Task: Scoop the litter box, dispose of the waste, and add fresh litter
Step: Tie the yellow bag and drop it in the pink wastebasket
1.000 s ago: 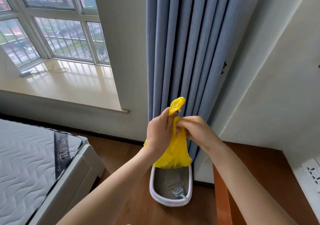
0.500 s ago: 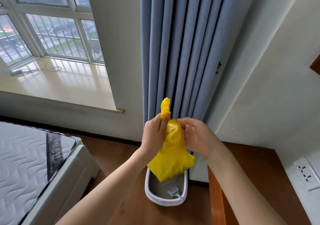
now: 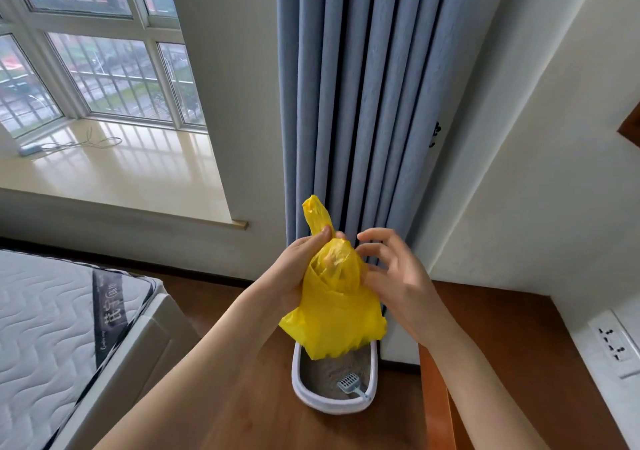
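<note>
The left hand (image 3: pixel 298 273) grips the gathered neck of a yellow plastic bag (image 3: pixel 334 311), thumb and fingers (image 3: pixel 323 234) pinched round it just below a twisted tail that stands up above the fist. The right hand (image 3: pixel 394 276) is beside the bag on its other side with its fingers spread and only loosely curled; its lower fingers touch the plastic, but it has no clear hold on anything. The bag hangs in the air between the two hands, directly over the far end of the litter box (image 3: pixel 332 401), which sits on the wooden floor (image 3: pixel 242 415) at the foot of the blue curtain (image 3: pixel 346 103). Inside the box the grey litter (image 3: pixel 322 373) lies fairly level, and a small pale blue scoop (image 3: pixel 349 382) rests in it near the front rim.

Judging by this, the step in hand is closing the waste bag, so scooping looks done and fresh litter is yet to come. To do it well, the left hand should keep its pinch tight and low on the neck so nothing slips out, while the right hand takes the upright tail, winds it round and pulls it through into a snug knot. Squeezing the air out first would help. Keeping the bag over the box is sensible: anything that escapes lands in litter, not on the floor, and the thin plastic should not be yanked hard
</note>
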A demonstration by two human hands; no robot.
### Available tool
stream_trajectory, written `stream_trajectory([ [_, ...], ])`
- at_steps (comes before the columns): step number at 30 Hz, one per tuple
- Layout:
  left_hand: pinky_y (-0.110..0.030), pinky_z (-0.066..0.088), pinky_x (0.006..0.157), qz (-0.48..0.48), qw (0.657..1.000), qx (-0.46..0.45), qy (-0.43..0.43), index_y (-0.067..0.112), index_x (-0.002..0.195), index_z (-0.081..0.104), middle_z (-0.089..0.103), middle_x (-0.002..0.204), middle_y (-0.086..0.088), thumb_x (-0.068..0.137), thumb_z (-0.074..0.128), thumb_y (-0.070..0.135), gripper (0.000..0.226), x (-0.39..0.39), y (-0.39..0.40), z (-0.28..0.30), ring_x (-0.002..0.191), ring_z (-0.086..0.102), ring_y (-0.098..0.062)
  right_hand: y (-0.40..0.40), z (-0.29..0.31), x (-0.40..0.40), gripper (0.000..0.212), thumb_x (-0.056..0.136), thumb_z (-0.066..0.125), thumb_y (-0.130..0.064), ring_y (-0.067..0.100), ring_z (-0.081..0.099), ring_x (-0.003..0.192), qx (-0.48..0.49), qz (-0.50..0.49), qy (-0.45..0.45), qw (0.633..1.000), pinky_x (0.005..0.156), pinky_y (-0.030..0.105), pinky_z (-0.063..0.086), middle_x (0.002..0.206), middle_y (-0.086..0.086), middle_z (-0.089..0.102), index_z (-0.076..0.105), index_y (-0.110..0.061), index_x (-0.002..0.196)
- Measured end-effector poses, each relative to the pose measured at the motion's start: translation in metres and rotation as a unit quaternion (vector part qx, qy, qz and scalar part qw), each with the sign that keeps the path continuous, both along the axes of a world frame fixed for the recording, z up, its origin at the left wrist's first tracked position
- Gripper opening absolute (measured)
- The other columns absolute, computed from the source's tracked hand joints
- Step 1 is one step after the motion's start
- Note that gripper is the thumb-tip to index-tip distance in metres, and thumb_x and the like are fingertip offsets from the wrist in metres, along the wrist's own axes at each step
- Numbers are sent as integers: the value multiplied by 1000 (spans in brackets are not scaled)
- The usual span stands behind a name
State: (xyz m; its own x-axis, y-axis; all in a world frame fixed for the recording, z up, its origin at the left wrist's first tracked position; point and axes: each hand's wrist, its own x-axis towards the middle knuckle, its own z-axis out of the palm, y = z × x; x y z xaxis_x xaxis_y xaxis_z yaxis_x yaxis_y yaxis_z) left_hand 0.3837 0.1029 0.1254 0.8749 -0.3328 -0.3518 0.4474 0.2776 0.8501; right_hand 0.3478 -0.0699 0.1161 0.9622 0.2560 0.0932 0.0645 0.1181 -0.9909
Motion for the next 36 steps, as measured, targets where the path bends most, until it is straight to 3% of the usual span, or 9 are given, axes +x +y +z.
stream_trajectory([
  [3, -35, 57, 70, -40, 996, -45, 60, 20, 84, 67, 69, 89, -10, 94, 50, 42, 30, -2, -2, 6, 80, 68, -23, 5, 3, -5, 32, 85, 69, -6, 23, 65, 98, -94, -4, -132, 987, 83, 40, 56, 107, 4, 59, 58, -21, 111],
  [6, -35, 56, 68, -48, 991, -86, 93, 19, 84, 68, 68, 84, -9, 93, 52, 42, 30, -2, -1, 11, 73, 67, -23, 12, 2, -7, 26, 89, 66, -10, 15, 57, 107, -223, -48, -270, 936, 88, 22, 49, 111, -4, 52, 62, -27, 108],
  [8, -34, 55, 69, -56, 990, -110, 73, 18, 86, 68, 66, 82, -6, 91, 54, 44, 30, -1, 2, 12, 73, 65, -21, 15, 2, -4, 16, 90, 65, -16, 6, 54, 108, -268, -96, -316, 905, 88, 12, 43, 111, -5, 50, 65, -25, 103],
  [11, -33, 55, 66, -78, 995, -49, 43, 15, 86, 67, 66, 76, -6, 83, 60, 43, 29, -6, 0, 16, 68, 64, -18, 19, 2, -2, 6, 92, 61, -23, 8, 54, 104, -273, -139, -324, 895, 86, 13, 45, 105, -7, 52, 64, -19, 94],
  [16, -31, 56, 67, 28, 992, 95, -75, 13, 91, 67, 69, 76, -3, 92, 58, 35, 24, -8, -9, 11, 72, 66, -15, 26, 5, 0, 25, 100, 48, -19, 22, 52, 71, -41, -132, -54, 989, 69, 34, 44, 73, 9, 54, 55, -12, 77],
  [20, -31, 52, 72, 85, 953, 188, -221, 9, 86, 63, 64, 79, -6, 99, 49, 29, 28, -7, -15, 0, 76, 60, -17, 33, 6, 12, 34, 100, 47, -17, 17, 63, 67, 154, -215, 171, 949, 71, 34, 49, 65, 6, 66, 63, -15, 70],
  [25, -34, 49, 72, 140, 942, 195, -233, 12, 80, 62, 60, 80, -11, 101, 44, 23, 30, 1, -18, -9, 77, 57, -21, 31, 8, 15, 19, 98, 51, -22, 14, 63, 72, 162, -197, 132, 958, 73, 31, 51, 70, 1, 66, 67, -17, 89],
  [29, -22, 49, 70, 180, 938, 192, -225, 16, 81, 65, 65, 80, -5, 101, 44, 26, 30, 12, -18, -6, 78, 60, -14, 25, 15, 19, 28, 100, 45, -14, 20, 66, 85, 219, -166, 62, 960, 84, 31, 52, 74, 5, 65, 60, -10, 77],
  [36, -28, 57, 73, 251, 948, 110, -163, 5, 81, 66, 69, 76, -8, 102, 45, 23, 34, 36, 1, -10, 71, 68, -15, 12, 17, 29, 42, 99, 35, -4, 15, 45, 55, 387, -151, 78, 906, 78, 36, 54, 59, 3, 43, 48, -13, 61],
])
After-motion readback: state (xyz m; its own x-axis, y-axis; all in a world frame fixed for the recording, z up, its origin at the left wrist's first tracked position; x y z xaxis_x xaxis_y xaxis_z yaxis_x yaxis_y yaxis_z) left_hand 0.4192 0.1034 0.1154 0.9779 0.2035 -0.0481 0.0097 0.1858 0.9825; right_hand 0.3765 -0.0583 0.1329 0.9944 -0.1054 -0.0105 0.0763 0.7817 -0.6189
